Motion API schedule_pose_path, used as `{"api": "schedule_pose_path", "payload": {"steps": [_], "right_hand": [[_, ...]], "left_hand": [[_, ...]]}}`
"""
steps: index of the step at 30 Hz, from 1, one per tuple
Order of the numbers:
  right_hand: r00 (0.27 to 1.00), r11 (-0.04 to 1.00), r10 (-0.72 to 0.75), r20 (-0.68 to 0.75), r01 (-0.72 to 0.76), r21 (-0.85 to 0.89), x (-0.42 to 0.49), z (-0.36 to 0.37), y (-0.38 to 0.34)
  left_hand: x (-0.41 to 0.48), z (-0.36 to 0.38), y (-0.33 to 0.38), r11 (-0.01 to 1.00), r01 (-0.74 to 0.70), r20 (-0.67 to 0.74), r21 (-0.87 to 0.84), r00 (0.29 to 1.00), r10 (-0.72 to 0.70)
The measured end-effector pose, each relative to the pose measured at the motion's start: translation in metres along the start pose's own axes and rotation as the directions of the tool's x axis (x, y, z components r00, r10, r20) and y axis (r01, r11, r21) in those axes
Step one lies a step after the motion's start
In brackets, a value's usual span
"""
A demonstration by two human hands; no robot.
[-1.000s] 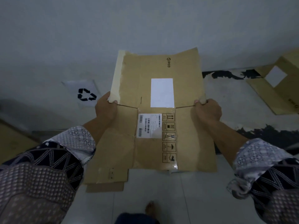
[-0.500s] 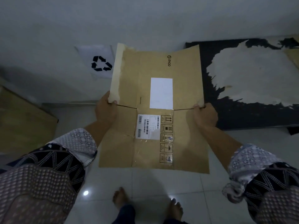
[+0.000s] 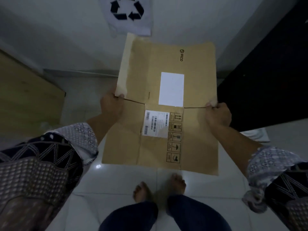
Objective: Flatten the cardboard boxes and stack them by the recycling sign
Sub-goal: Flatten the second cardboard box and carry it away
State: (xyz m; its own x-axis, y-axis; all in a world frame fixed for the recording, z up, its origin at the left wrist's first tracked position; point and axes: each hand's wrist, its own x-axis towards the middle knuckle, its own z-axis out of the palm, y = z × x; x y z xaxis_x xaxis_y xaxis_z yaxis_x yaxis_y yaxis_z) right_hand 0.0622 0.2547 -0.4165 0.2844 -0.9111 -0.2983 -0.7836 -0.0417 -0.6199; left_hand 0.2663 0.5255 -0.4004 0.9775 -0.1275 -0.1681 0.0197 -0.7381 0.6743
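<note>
Box, flattened, is held at both side edges by left grip and right grip. Carrying step; next it likely needs lowering below the sign.

A glossy white tiled floor meets a pale grey wall. At the left stands a tan board, its material unclear. A large black panel fills the right side, with a small white object just below it. Bare feet stand on the tiles.
</note>
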Motion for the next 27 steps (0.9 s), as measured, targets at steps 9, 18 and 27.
{"api": "schedule_pose_path", "payload": {"steps": [9, 18, 27], "right_hand": [[0.998, 0.994, -0.047, 0.040, 0.051, -0.093, 0.090, 0.213, 0.083], [0.984, 0.992, -0.093, 0.154, 0.104, -0.064, 0.149, 0.360, 0.156], [0.840, 0.898, 0.084, 0.537, 0.170, -0.405, 0.143, 0.373, 0.198]], "left_hand": [[0.098, 0.147, -0.176, 0.999, -0.001, -0.009, -0.044, 1.000, 0.001], [0.158, 0.265, -0.287, 0.998, 0.066, -0.049, 0.025, 0.997, -0.064], [0.165, 0.274, -0.339, 0.947, 0.184, 0.405, 0.262, 0.870, -0.280]]}}
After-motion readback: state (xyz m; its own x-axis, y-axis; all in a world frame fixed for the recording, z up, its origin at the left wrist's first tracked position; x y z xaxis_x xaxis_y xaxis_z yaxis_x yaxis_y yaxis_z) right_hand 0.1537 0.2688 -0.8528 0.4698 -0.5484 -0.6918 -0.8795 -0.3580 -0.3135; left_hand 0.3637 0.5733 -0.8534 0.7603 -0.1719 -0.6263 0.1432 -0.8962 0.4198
